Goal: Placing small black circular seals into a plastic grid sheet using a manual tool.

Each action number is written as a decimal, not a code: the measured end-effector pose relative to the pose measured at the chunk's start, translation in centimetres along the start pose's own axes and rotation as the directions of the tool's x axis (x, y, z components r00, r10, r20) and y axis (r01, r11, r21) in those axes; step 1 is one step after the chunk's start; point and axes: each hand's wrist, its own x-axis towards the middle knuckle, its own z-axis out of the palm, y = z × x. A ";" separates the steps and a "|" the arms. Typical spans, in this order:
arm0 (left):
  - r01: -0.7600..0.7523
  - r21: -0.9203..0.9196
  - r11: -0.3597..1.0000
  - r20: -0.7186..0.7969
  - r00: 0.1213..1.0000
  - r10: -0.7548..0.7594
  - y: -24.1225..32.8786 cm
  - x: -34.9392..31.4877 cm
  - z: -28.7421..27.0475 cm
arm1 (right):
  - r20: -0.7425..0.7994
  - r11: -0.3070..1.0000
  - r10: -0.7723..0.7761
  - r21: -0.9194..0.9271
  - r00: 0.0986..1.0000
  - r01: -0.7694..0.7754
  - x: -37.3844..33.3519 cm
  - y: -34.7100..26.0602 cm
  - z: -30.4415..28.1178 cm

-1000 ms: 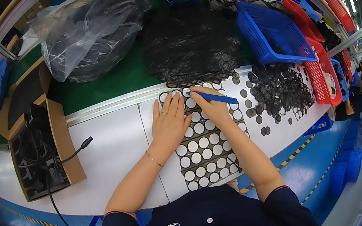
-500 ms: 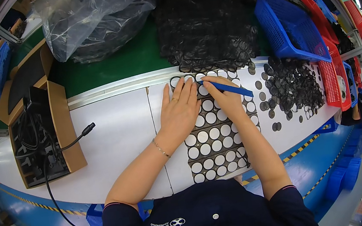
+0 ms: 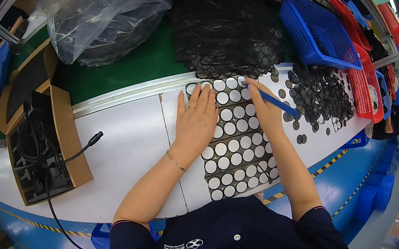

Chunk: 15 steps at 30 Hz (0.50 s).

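The whole bench had slid lower and nearer in my view than a second before, because I had leaned in over the white table [image 3: 127, 149]; the green belt [image 3: 151, 63] with its heap of black mesh sheets [image 3: 224, 25] now filled the top. The dark sheet of round holes [image 3: 232, 145] lay where it had been, running from the belt's edge down toward my chest, so the work was going on along the same far rows.

My left hand [image 3: 198, 119] had crept a little up the sheet and lay flat, fingers straight and slightly spread, pinning it. My right hand [image 3: 263, 106] pinched the blue pen-like tool [image 3: 277, 104], its fingertips pressing the top row. The loose black discs [image 3: 319, 96] lay untouched just to my right.
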 end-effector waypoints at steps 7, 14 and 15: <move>0.009 -0.002 1.000 -0.001 1.000 -0.009 -0.2 -0.2 -0.1 | 0.148 0.957 -0.229 -0.146 0.962 0.250 -2.8 0.7 2.8; 0.008 -0.011 1.000 0.005 1.000 -0.008 -0.1 -0.1 -0.2 | 0.165 0.959 -0.212 -0.156 0.963 0.238 -2.8 0.7 2.7; 0.007 -0.011 1.000 0.004 1.000 -0.007 -0.1 -0.1 -0.2 | 0.168 0.960 -0.207 -0.156 0.964 0.233 -2.8 0.8 2.6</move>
